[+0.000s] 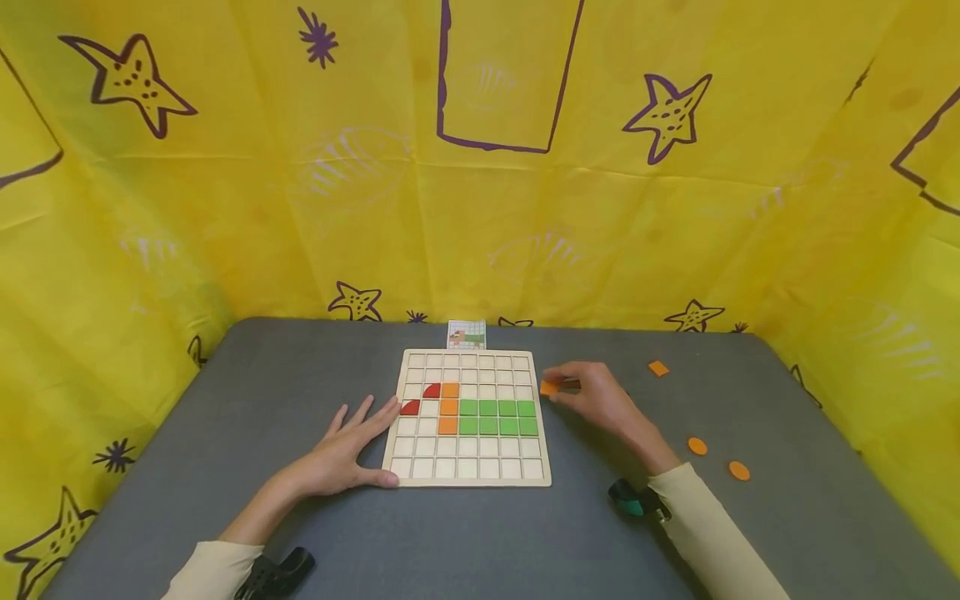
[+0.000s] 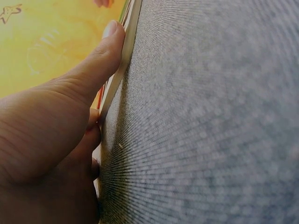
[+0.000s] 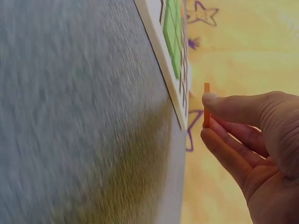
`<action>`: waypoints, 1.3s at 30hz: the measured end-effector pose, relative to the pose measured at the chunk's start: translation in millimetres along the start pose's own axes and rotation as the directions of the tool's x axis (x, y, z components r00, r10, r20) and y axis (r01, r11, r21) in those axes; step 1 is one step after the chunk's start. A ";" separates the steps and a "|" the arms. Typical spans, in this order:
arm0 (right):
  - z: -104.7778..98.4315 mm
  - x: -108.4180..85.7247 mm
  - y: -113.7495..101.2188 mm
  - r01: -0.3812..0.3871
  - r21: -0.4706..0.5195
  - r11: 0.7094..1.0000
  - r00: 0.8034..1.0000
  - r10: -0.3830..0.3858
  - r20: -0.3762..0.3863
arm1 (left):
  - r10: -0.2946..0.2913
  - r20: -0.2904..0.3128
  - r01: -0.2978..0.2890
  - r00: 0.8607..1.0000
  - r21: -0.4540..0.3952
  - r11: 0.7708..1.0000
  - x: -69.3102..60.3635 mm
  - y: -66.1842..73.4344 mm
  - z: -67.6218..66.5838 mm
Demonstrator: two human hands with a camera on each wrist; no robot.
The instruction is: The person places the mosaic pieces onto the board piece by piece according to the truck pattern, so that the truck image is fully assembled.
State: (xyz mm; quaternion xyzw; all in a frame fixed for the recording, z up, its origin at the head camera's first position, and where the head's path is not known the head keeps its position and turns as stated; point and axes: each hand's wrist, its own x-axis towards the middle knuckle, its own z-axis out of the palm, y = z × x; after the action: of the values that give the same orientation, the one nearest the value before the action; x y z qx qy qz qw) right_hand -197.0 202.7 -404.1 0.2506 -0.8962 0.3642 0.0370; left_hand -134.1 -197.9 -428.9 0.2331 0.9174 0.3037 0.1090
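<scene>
A pale wooden grid board (image 1: 468, 471) lies on the grey table, with several green square tiles (image 1: 497, 417), a column of 3 orange square tiles (image 1: 448, 407) and 2 red rounded pieces (image 1: 432, 391) in its cells. My left hand (image 1: 337, 454) rests at the board's left edge, fingers spread, thumb at the near left corner; in the left wrist view the thumb (image 2: 100, 58) lies along the rim. Just off the board's right edge, my right hand (image 1: 596, 400) pinches an orange tile (image 3: 207, 105) between thumb and fingers, above the table.
On the right side of the table lie an orange square tile (image 1: 658, 368) and two round orange pieces (image 1: 697, 447). A small picture card (image 1: 467, 334) touches or nearly touches the board's far edge. Yellow patterned cloth (image 1: 480, 208) hangs around the table's back and sides.
</scene>
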 end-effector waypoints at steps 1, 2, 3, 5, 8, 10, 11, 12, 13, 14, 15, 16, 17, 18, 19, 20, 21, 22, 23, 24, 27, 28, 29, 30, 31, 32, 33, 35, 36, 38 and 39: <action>1.8 0.2 -2.1 0.005 -0.002 1.000 1.000 -0.005 0.006 | 0.004 0.002 -0.004 1.000 0.001 1.000 0.2 -0.3 0.1; 3.4 0.3 -4.2 0.010 -0.002 1.000 1.000 -0.010 0.010 | 0.008 0.003 -0.008 1.000 0.002 1.000 0.2 -0.6 0.2; 4.7 0.6 -6.1 0.014 -0.004 1.000 1.000 -0.014 0.014 | 0.011 0.004 -0.011 1.000 0.001 1.000 0.0 -0.7 0.3; 7.0 1.9 -9.8 0.018 -0.008 1.000 1.000 -0.018 0.016 | 0.013 0.005 -0.013 1.000 -0.002 1.000 -0.3 -0.9 0.4; 9.7 4.4 -16.4 0.028 0.005 1.000 1.000 -0.028 0.009 | 0.011 0.001 -0.011 1.000 -0.006 1.000 -0.4 -1.1 -0.1; 12.3 6.9 -21.3 0.039 0.011 0.999 0.999 -0.039 0.012 | 0.011 -0.002 -0.011 1.000 -0.005 1.000 -0.2 -1.1 -0.5; 13.7 7.7 -24.3 0.046 0.014 0.999 0.999 -0.046 0.018 | 0.011 -0.003 -0.011 1.000 -0.003 1.000 -0.1 -1.1 -0.5; 15.6 8.9 -26.8 0.052 0.014 0.999 0.998 -0.053 0.024 | 0.012 -0.002 -0.012 1.000 -0.001 1.000 0.0 -1.1 -0.5; 17.7 10.1 -29.4 0.059 0.015 0.998 0.998 -0.060 0.030 | 0.011 -0.001 -0.011 1.000 0.002 1.000 0.1 -1.1 -0.5; 20.1 11.4 -31.5 0.065 0.013 0.998 0.997 -0.065 0.038 | 0.011 0.000 -0.011 1.000 0.005 1.000 0.2 -1.1 -0.5; 22.7 12.7 -33.6 0.071 0.010 0.997 0.996 -0.071 0.047 | 0.011 0.000 -0.011 1.000 0.007 1.000 0.3 -1.2 -0.5; 25.3 13.9 -35.4 0.077 0.012 0.997 0.995 -0.078 0.057 | 0.010 0.000 -0.010 1.000 0.008 1.000 0.4 -1.1 -0.5; 27.7 14.8 -37.6 0.082 0.015 0.997 0.994 -0.083 0.066 | 0.008 0.000 -0.008 1.000 0.009 1.000 0.5 -1.0 -0.6; 30.3 16.1 -40.0 0.083 0.019 0.996 0.994 -0.084 0.076 | 0.008 -0.001 -0.008 1.000 0.009 1.000 0.4 -1.0 -0.6; 33.1 17.2 -42.2 0.085 0.025 0.996 0.993 -0.087 0.085 | 0.007 -0.001 -0.007 1.000 0.008 1.000 0.4 -0.9 -0.7; 36.0 18.0 -44.3 0.084 0.028 0.996 0.992 -0.086 0.093 | 0.005 -0.001 -0.005 1.000 0.007 1.000 0.5 -0.8 -0.7; 38.8 18.8 -46.4 0.084 0.031 0.996 0.991 -0.087 0.099 | 0.004 -0.002 -0.004 1.000 0.006 1.000 0.5 -0.8 -0.8; 41.5 19.4 -48.6 0.082 0.036 0.996 0.991 -0.085 0.106 | 0.004 -0.002 -0.004 1.000 0.005 1.000 0.4 -0.7 -0.8; 44.1 20.0 -51.0 0.078 0.038 0.996 0.991 -0.082 0.110 | 0.003 -0.002 -0.003 1.000 0.004 1.000 0.3 -0.6 -0.8; 46.8 20.8 -53.0 0.077 0.037 0.996 0.990 -0.081 0.114 | 0.002 -0.001 -0.002 1.000 0.005 1.000 0.2 -0.5 -0.9; 53.8 22.0 -58.6 0.065 0.033 0.997 0.989 -0.069 0.132 | -0.004 0.002 0.004 1.000 0.001 1.000 -0.1 0.1 -1.3; 55.6 22.5 -60.6 0.064 0.037 0.997 0.988 -0.068 0.139 | -0.006 0.002 0.006 1.000 -0.001 1.000 -0.2 0.4 -1.6; 57.3 22.7 -62.4 0.064 0.035 0.997 0.987 -0.069 0.146 | -0.008 0.004 0.009 1.000 -0.002 1.000 -0.2 0.7 -1.7; 59.1 23.1 -64.0 0.062 0.035 0.997 0.986 -0.066 0.152 | -0.010 0.004 0.010 1.000 -0.003 1.000 -0.1 0.8 -1.8; 60.7 23.5 -65.5 0.060 0.034 0.998 0.986 -0.065 0.157 | -0.010 0.005 0.010 1.000 -0.005 1.000 0.0 0.9 -1.9; 62.3 23.8 -66.7 0.065 0.032 0.997 0.985 -0.069 0.159 | -0.009 0.005 0.009 1.000 -0.006 1.000 0.0 0.9 -1.8; 63.9 24.2 -67.9 0.071 0.030 0.997 0.984 -0.074 0.161 | -0.008 0.005 0.008 1.000 -0.007 1.000 0.2 0.8 -1.7; 67.6 25.3 -69.6 0.089 0.023 0.996 0.982 -0.092 0.165 | -0.008 0.006 0.008 1.000 -0.004 1.000 0.5 0.4 -1.4; 69.4 25.9 -70.3 0.097 0.017 0.995 0.981 -0.099 0.168 | -0.008 0.006 0.008 1.000 -0.003 1.000 0.7 0.2 -1.3; 72.6 26.9 -72.3 0.119 0.009 0.993 0.977 -0.119 0.178 | -0.009 0.007 0.009 1.000 0.000 1.000 1.0 -0.2 -1.0; 74.3 27.7 -73.1 0.128 0.006 0.992 0.975 -0.127 0.182 | -0.010 0.008 0.010 1.000 0.001 1.000 1.1 -0.1 -1.0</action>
State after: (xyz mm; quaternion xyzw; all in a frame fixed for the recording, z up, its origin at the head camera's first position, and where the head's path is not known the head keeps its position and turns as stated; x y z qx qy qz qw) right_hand -177.7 96.6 -405.2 0.3397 -0.8790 0.3339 -0.0211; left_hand -135.5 -198.0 -428.3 0.2298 0.9182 0.3018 0.1142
